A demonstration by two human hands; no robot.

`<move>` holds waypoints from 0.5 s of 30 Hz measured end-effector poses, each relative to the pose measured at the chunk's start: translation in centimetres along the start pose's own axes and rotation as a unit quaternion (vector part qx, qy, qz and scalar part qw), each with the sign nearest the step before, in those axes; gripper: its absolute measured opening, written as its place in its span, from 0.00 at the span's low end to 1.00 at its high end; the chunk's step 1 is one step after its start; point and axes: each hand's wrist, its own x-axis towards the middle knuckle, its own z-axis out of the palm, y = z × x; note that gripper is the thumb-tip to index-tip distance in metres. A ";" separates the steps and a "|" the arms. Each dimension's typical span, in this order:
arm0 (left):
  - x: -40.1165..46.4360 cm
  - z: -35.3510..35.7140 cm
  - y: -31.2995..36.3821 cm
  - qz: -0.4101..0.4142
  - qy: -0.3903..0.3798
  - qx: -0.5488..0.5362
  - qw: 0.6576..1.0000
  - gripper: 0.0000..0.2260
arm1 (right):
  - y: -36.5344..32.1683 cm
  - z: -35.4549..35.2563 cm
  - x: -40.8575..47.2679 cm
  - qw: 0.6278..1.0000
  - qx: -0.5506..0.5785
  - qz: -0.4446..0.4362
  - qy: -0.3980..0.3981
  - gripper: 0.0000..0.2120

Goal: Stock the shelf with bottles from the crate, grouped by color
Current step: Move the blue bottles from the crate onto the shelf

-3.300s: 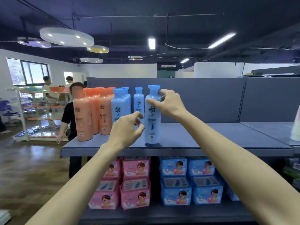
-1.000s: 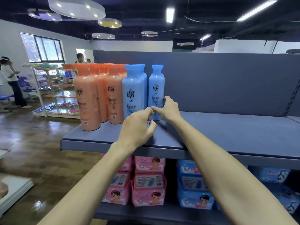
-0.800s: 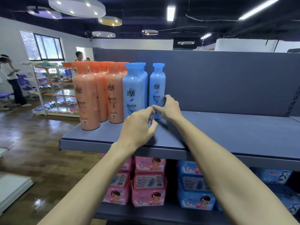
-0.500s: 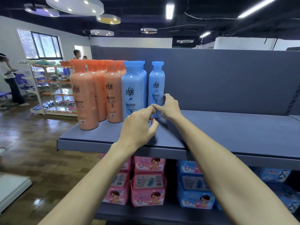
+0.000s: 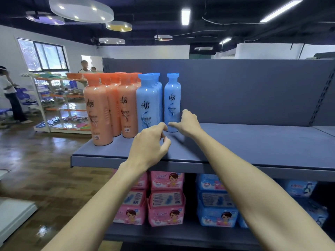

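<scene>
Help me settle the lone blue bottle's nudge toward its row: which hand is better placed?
Right. The right hand rests at the lone blue plastic bottle's right side, low down, likely able to push it leftward. The left hand hovers loosely curled in front, holding nothing.

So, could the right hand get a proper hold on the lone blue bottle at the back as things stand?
Probably yes: the right hand is already at the base of the lone blue bottle, and the shelf to its right is bare, leaving that side free.
</scene>
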 end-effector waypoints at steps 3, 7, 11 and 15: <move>-0.2 -0.4 0.3 -0.003 -0.002 0.002 1.000 0.09 | -0.6 -1.1 -1.1 1.000 -0.010 -0.024 0.005 0.24; -0.4 -0.9 1.4 -0.002 -0.006 0.001 1.000 0.10 | -1.1 -2.4 -2.9 0.999 -0.023 -0.048 0.005 0.26; -0.7 -1.5 2.2 0.004 -0.005 0.004 1.000 0.10 | -0.9 -3.9 -4.9 0.998 -0.040 -0.054 0.010 0.28; -1.6 -1.8 2.8 -0.001 -0.010 -0.003 1.000 0.10 | -0.1 -5.2 -7.4 0.996 -0.043 -0.072 0.009 0.26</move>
